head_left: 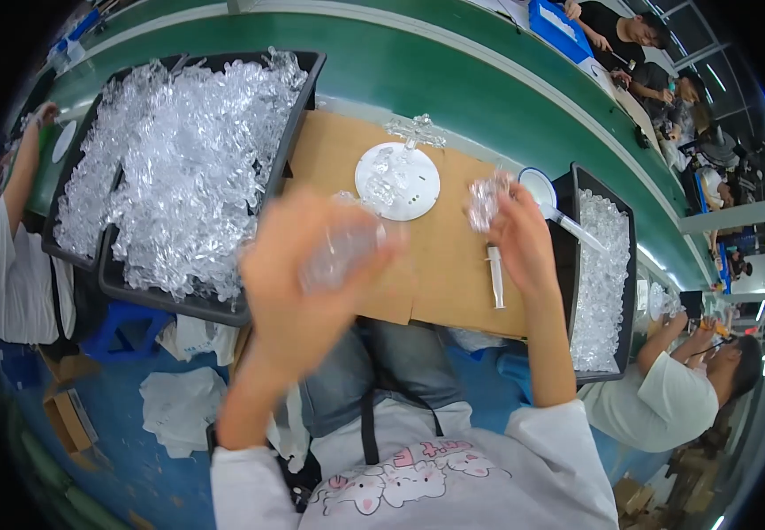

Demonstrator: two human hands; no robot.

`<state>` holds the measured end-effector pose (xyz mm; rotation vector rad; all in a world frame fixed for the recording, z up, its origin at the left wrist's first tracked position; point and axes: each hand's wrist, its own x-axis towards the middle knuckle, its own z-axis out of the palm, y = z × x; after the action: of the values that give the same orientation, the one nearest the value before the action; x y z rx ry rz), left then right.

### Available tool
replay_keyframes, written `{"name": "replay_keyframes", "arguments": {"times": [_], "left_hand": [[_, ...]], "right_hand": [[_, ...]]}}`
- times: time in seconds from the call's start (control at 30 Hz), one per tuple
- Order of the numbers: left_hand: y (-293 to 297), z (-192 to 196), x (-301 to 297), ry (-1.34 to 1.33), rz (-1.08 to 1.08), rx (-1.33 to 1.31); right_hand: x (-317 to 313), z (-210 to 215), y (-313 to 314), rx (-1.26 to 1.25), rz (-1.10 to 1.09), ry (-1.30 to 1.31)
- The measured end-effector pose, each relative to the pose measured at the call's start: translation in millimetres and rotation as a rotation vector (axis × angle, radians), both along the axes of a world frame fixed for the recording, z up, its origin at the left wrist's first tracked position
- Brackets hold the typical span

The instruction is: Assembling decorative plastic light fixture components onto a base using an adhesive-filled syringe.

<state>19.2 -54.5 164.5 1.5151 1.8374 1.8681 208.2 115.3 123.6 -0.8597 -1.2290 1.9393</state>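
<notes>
Left hand (298,283), frame centre, grasps 1 blurred clear part (340,254), right hand (515,234) pinches another (486,201); upper-left trays (307,79) look full, most unprocessed.

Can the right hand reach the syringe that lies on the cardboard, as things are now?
Probably yes. The syringe lies bare on the cardboard just below and left of the right hand, with nothing between them. But that hand already holds a clear plastic piece, so its fingers are not free.
</notes>
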Motion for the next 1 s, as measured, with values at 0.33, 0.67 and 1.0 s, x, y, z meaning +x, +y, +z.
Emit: {"name": "replay_keyframes", "arguments": {"times": [0.33,0.67,1.0], "left_hand": [[178,-28,-72,0.475,-0.271,-0.448],[194,-66,-75,0.426,-0.284,-0.436],[201,-69,-77,0.302,-0.316,-0.479]], "right_hand": [[-57,-91,71,0.292,0.046,-0.158],[-50,-95,77,0.500,0.000,-0.398],[-53,-102,65,0.624,-0.090,-0.359]]}}
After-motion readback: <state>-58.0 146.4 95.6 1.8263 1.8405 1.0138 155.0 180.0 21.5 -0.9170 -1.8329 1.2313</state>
